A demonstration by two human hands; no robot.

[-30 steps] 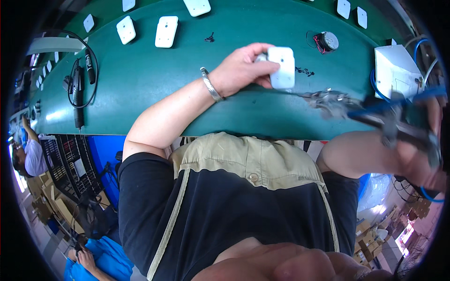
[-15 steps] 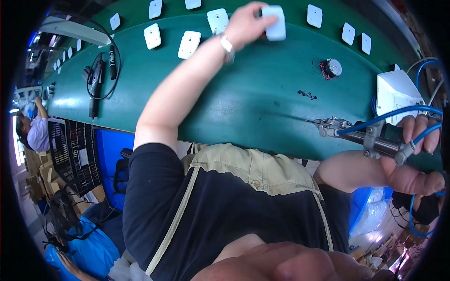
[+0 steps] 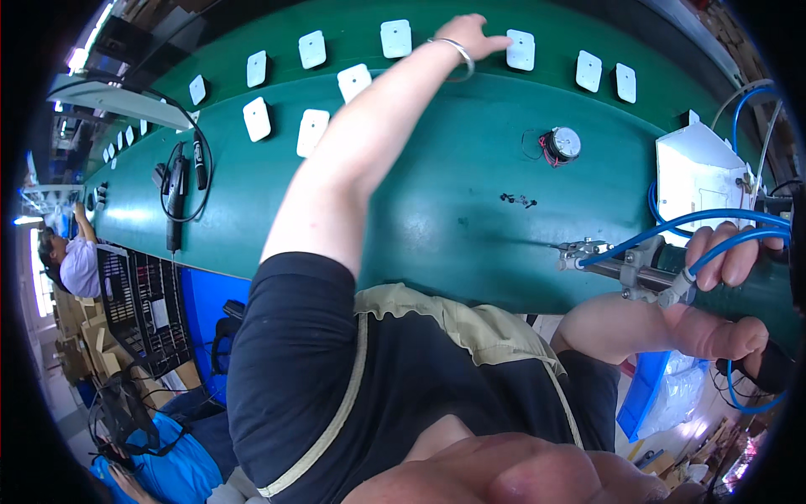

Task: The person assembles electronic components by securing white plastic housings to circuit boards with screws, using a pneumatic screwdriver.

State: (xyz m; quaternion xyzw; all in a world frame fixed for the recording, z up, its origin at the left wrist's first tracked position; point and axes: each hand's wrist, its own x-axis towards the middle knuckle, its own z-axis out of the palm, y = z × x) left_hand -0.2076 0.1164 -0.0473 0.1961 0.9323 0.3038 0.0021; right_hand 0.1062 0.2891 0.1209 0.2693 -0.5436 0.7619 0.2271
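Observation:
My left hand (image 3: 467, 37) reaches far across the green bench to the raised strip at the back. Its fingers are apart and no plate shows in them. The thumb tip overlaps the left edge of a white rounded plate (image 3: 522, 52) lying on that strip; whether it touches cannot be made out. At the right, my right hand (image 3: 720, 262) curls round a metal pneumatic tool (image 3: 642, 275) with clamps and blue hoses (image 3: 714, 217). The tool's narrow end points left over the bench. Behind it stands a white open box (image 3: 697, 168).
More white plates (image 3: 395, 39) line the back strip, and several lie nearer on the bench (image 3: 420, 185). A small round motor (image 3: 565, 144) with wires and a scatter of black screws (image 3: 518, 201) lie centre right. A corded electric screwdriver (image 3: 174, 202) lies left. Other people (image 3: 80, 265) sit leftward.
The white plate seen in my left hand no longer shows there, and its fingers have come apart. My view has shifted, so the bench sits lower and further left. The right hand keeps its grip.

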